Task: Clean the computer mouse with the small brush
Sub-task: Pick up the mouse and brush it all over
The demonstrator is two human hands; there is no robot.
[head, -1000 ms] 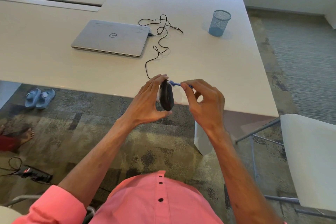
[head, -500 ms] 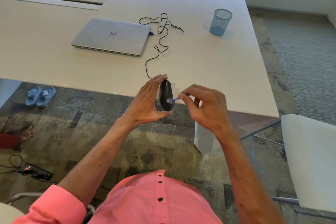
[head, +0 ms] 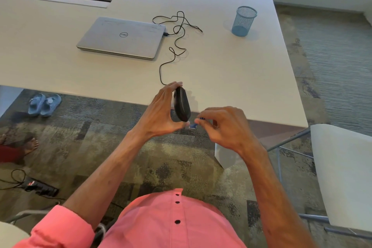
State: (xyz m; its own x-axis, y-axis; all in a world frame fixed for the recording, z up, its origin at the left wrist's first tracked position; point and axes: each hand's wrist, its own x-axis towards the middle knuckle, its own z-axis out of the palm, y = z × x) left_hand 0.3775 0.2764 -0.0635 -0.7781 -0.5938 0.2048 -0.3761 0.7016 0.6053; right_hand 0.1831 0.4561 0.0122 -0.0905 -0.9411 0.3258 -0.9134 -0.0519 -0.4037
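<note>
While the left hand (head: 161,115) grips the one black wired mouse (head: 182,104) on edge over the table's (head: 231,78) near edge, the right hand (head: 225,129) pinches the small blue brush (head: 194,125) by the mouse's lower end. Beyond stand one closed Dell laptop (head: 122,36) and one blue mesh cup (head: 243,21); two sandals (head: 44,102) lie on the carpet.

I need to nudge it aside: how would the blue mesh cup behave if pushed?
The mesh cup looks empty, so probably light. Upright and taller than wide, a high push may tip it; round, it would then likely roll.

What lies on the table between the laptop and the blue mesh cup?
Head view: only the looped black cable, then bare table toward the cup.
</note>
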